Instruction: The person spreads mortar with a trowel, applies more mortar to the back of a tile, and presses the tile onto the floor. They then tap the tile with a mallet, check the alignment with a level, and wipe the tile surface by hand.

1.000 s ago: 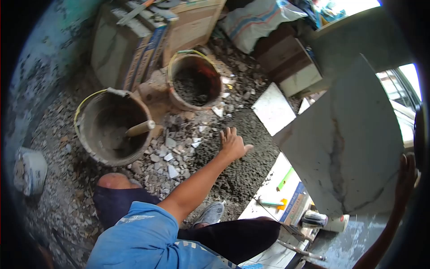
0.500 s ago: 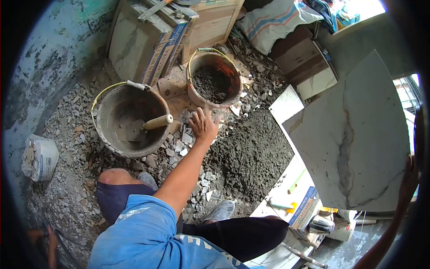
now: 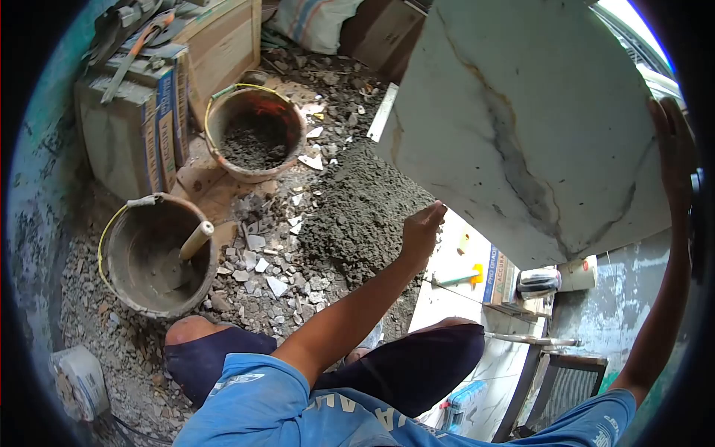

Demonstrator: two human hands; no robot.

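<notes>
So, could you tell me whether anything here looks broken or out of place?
Yes: white tile shards lie scattered over the rubble beside the trowel bucket, clearly broken pieces. The large tile, held by left hand and right hand, looks whole.

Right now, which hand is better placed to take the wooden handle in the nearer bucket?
Probably left. The left hand is low beside the tile, toward the bucket; the right hand supports the tile's far edge, farthest from the wooden handle.
</notes>
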